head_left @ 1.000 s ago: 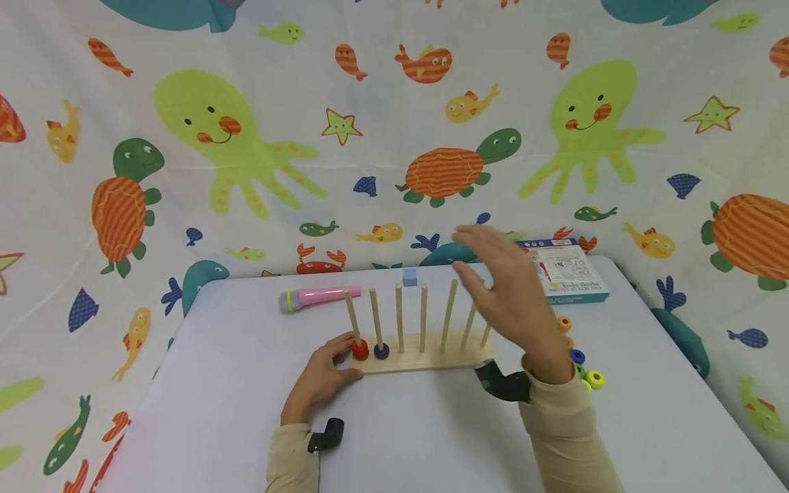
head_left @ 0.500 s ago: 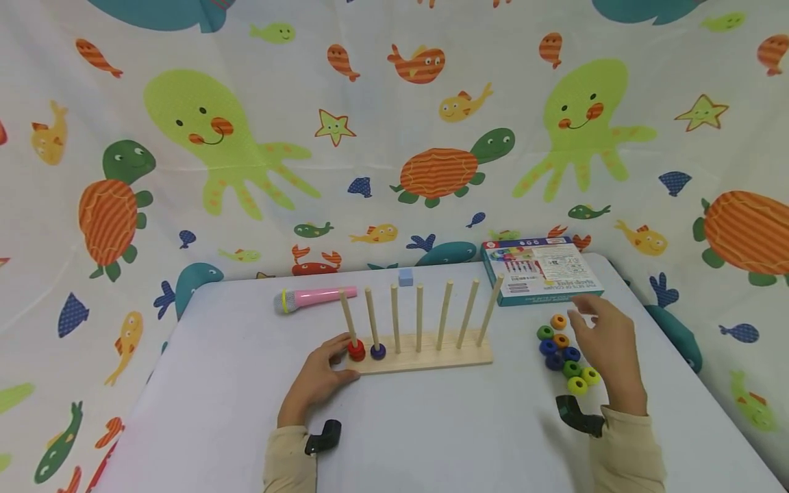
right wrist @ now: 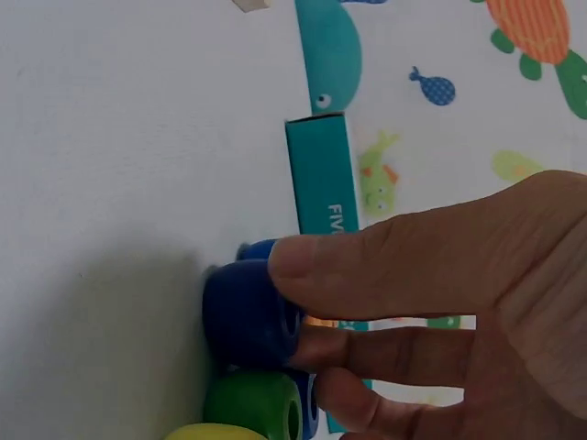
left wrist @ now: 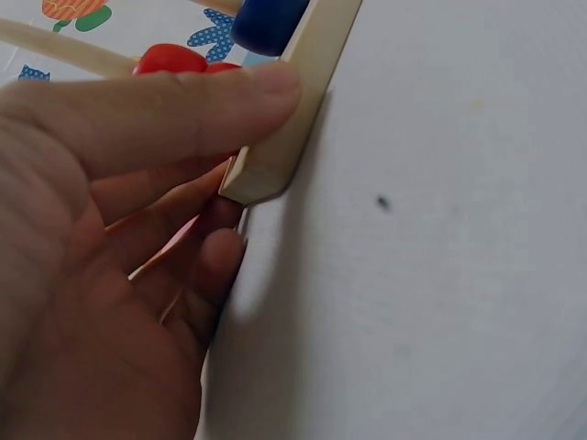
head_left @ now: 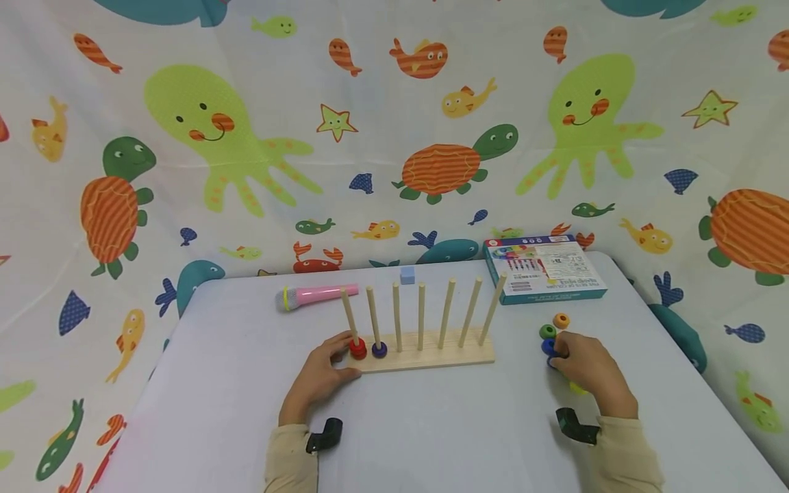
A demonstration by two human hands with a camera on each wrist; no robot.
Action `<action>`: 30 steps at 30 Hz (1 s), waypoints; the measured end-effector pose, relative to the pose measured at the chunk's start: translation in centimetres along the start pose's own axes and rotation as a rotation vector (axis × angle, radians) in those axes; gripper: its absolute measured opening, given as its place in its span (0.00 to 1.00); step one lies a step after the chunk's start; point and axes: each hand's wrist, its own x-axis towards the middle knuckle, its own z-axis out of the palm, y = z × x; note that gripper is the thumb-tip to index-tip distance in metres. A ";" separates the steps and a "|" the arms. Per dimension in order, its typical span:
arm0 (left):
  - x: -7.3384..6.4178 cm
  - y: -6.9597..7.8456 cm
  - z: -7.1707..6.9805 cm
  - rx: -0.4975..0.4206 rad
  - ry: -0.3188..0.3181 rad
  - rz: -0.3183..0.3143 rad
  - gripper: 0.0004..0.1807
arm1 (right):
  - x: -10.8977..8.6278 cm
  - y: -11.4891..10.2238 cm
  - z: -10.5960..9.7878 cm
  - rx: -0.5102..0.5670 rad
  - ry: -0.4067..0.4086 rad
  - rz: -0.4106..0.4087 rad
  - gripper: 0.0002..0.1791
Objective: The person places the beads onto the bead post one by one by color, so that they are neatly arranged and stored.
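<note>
Sea-creature cloth hangs behind the white desk (head_left: 431, 424). From my feed, the left hand (head_left: 317, 380) holds the left end of the wooden peg board (head_left: 425, 356), thumb on its edge, fingers (left wrist: 197, 266) curled beneath; a red ring (head_left: 358, 349) and a blue ring (head_left: 379, 350) sit on its first pegs. At the desk's right, the right hand (head_left: 588, 373) pinches a dark blue ring (right wrist: 248, 312) among loose rings, near a box (head_left: 545, 269).
</note>
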 end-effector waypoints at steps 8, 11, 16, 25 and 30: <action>0.0 -0.1 -0.1 0.003 0.002 0.018 0.35 | 0.0 -0.5 0.8 -0.035 0.008 0.036 0.11; -0.1 -0.2 -0.2 0.001 0.004 0.024 0.35 | -0.1 -0.6 0.7 -0.037 0.021 0.018 0.12; -0.2 -0.1 -0.2 -0.002 0.006 0.028 0.35 | -1.2 -1.5 -0.7 0.027 0.097 -0.046 0.15; 0.0 0.1 0.0 -0.009 0.004 0.016 0.35 | -4.1 -5.9 -3.1 0.226 0.445 -0.331 0.19; -0.2 0.1 0.0 -0.015 0.007 0.005 0.35 | -5.0 -10.8 -4.2 0.356 0.622 -0.557 0.21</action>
